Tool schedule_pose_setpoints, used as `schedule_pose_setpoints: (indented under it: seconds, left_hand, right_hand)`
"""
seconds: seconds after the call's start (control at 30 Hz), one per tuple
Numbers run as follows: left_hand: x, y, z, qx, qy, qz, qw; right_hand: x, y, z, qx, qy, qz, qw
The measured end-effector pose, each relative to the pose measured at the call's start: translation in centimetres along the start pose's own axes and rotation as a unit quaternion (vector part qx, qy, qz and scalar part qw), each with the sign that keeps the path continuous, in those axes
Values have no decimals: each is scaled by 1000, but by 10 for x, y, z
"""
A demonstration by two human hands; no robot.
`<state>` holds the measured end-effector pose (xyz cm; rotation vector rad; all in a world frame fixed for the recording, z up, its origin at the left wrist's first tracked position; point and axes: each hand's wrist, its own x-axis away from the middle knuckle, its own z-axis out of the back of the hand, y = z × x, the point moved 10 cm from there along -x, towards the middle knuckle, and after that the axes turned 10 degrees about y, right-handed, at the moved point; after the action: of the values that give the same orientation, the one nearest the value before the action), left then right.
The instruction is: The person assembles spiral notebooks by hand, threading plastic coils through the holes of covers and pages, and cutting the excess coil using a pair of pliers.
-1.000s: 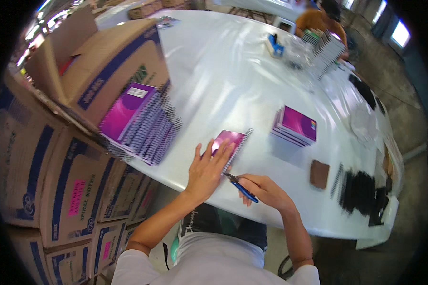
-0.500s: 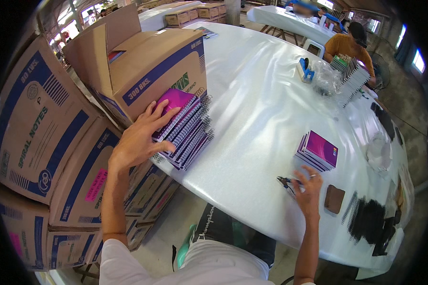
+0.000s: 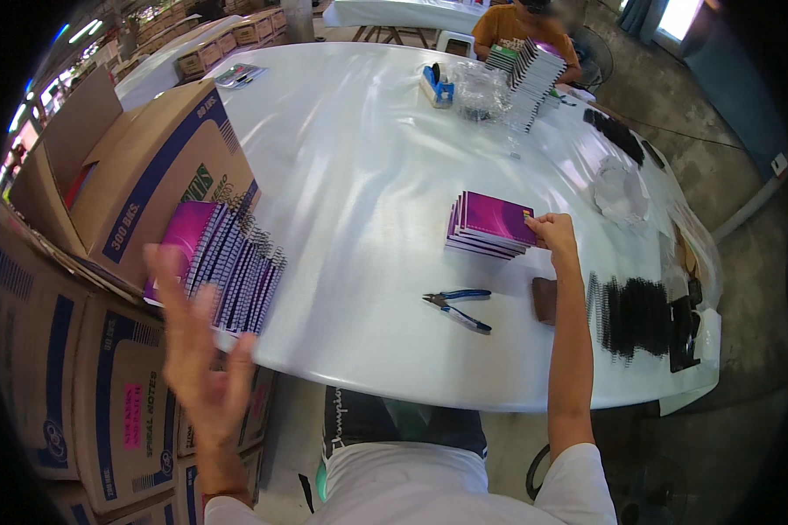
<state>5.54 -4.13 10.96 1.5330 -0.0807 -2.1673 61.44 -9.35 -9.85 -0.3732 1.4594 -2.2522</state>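
My right hand pinches the right edge of a purple notebook on a small stack in the middle of the table. My left hand, blurred by motion, is raised with its fingers apart and holds nothing. Beside it, at the table's left edge, a leaning row of purple spiral notebooks rests against a carton, their wire coils facing right. Blue-handled cutting pliers lie free on the table below the small stack, handles spread. A brown block sits beside my right forearm, partly hidden by it.
An open carton stands at the left, above more stacked cartons. Loose black spiral coils lie at the right. Across the white table, a co-worker sits behind stacked notebooks, clear plastic wrap and a blue tape dispenser.
My right hand has let go of the pliers and taken hold of a notebook's edge. My left hand has come away from the leaning notebooks toward me. The view has swung right.
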Motion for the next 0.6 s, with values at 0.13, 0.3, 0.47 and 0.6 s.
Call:
schedule_pose_setpoints:
  seconds: [0.13, 0.3, 0.47, 0.6]
  left_hand:
    - [26, 16, -85, 105, -107, 69, 986]
    - [94, -4, -201, 423, -59, 443, 788]
    - [109, 23, -246, 546, 42, 553, 628]
    - [102, 22, -231, 501, -61, 476, 720]
  right_hand:
    - [10, -6, 31, 53, 99, 42, 993]
    - [128, -6, -20, -357, 18, -38, 933]
    - [252, 5, -81, -470, -3, -61, 880]
    - [227, -2, -40, -315, -43, 71, 946]
